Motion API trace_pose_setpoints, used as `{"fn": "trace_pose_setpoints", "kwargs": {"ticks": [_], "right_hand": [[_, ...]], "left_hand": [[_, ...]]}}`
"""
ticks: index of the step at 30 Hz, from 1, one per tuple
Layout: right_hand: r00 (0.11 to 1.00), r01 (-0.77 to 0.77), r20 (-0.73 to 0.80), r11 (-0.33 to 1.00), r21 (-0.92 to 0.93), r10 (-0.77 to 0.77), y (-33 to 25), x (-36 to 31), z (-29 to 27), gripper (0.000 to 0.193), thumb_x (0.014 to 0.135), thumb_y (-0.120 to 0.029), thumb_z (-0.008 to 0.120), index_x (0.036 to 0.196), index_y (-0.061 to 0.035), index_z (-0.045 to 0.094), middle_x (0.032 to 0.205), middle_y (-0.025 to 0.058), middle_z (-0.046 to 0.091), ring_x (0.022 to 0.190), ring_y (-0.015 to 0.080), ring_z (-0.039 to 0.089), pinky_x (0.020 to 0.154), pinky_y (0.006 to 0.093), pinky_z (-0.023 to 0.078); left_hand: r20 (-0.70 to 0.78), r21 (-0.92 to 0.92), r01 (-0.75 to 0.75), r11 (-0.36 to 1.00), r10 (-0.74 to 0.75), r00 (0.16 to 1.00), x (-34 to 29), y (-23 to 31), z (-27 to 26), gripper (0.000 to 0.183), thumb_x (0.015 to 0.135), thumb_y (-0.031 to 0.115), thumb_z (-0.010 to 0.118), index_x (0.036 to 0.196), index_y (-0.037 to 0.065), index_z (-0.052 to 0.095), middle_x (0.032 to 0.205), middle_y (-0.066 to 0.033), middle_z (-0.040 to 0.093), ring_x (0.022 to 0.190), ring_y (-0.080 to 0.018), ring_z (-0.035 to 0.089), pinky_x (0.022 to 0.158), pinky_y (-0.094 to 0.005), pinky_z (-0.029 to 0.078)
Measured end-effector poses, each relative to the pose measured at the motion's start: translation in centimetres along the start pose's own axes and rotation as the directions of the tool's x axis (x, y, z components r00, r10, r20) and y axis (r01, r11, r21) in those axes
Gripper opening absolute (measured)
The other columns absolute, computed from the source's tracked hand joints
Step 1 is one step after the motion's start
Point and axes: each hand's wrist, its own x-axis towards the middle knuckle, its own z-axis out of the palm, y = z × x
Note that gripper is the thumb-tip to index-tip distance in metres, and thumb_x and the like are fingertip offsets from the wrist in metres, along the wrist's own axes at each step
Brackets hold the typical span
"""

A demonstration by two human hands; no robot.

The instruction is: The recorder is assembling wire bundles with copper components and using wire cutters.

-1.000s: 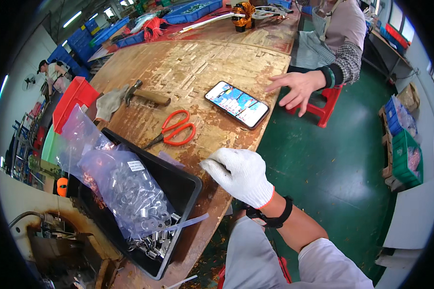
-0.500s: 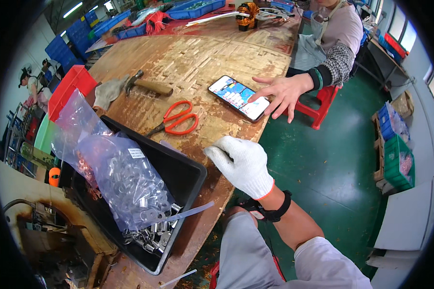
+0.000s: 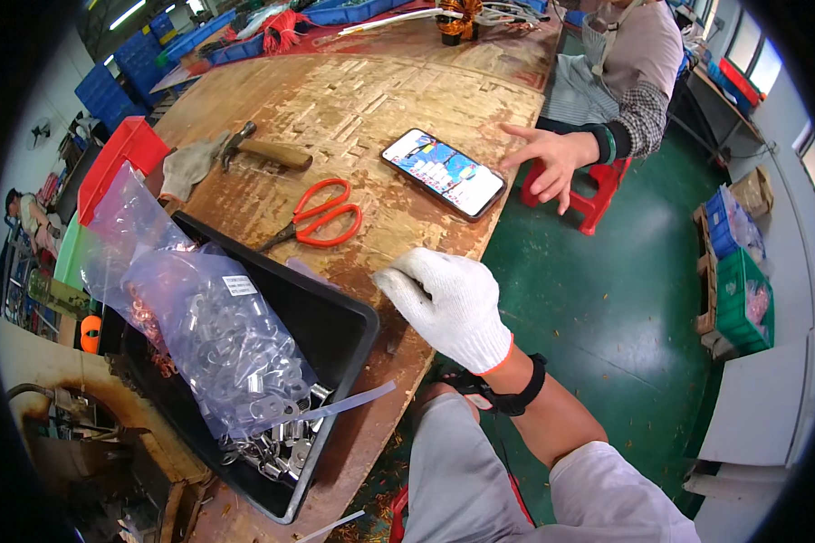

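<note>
My right hand (image 3: 448, 303), in a white knitted glove with an orange cuff edge, rests at the table's near right edge. Its fingers are curled and pressed together; whatever they might hold is hidden. My left hand is out of view. Left of the glove stands a black tray (image 3: 358, 348) with a clear plastic bag (image 3: 235, 339) of metal terminals, and loose metal terminals (image 3: 285, 450) lie beneath the bag. Orange-handled scissors (image 3: 321, 217) lie beyond my glove. Farther right lies a phone (image 3: 444, 174) with a lit screen, beside another person's spread hand (image 3: 552, 163).
A hammer (image 3: 267, 152) and an empty white glove (image 3: 190, 167) lie on the worn wooden table (image 3: 353, 104), near a red bin (image 3: 118, 163). A red stool (image 3: 598, 195) stands off the right edge. A rusty machine (image 3: 91, 434) is at lower left.
The other person's hand has lifted off the phone screen and drawn back to the right. The view has shifted slightly; my right hand keeps its curled pose.
</note>
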Motion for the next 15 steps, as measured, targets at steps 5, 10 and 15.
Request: {"fn": "trace_pose_setpoints", "kwargs": {"ticks": [5, 10, 15], "right_hand": [[1.0, 0.02, 0.014, 1.0, -0.001, -0.02, -0.7, -0.1, 0.9, 0.028, 0.091, -0.036, 0.073, 0.079, -0.0115, 0.068, 0.07, 0.0109, 0.066, 0.064, 0.0323, 0.068, 0.055, 0.0422, 0.051], [1.0, 0.02, 0.0, 1.0, -0.016, -0.02, -0.5, 0.0, 0.7, 0.027, 0.091, -0.036, 0.073, 0.079, -0.012, 0.069, 0.07, 0.0109, 0.066, 0.064, 0.0322, 0.068, 0.055, 0.0424, 0.051], [1.0, 0.02, -0.001, 0.999, 0.03, -0.02, -0.5, 0.0, 0.8, 0.026, 0.091, -0.036, 0.073, 0.08, -0.0127, 0.069, 0.07, 0.0107, 0.066, 0.065, 0.0317, 0.068, 0.056, 0.0424, 0.052]], "left_hand": [[0.02, -0.011, -0.005, 1.0, 0.005, 1.0, 0.3, 2.5, 0.7, 0.036, 0.098, 0.043, 0.061, 0.114, 0.012, 0.07, 0.099, -0.0038, 0.072, 0.097, -0.029, 0.068, 0.103, -0.0592, 0.047], [0.005, 0.176, -0.011, 0.984, 0.01, 1.0, 0.8, 2.9, 1.5, 0.04, 0.097, 0.046, 0.061, 0.116, 0.011, 0.069, 0.102, -0.004, 0.071, 0.099, -0.0276, 0.067, 0.103, -0.0558, 0.047], [0.024, 0.346, -0.027, 0.938, 0.02, 1.0, -0.2, 3.7, 1.9, 0.045, 0.096, 0.049, 0.061, 0.118, 0.01, 0.068, 0.105, -0.0041, 0.071, 0.1, -0.0263, 0.067, 0.103, -0.0524, 0.047]]}}
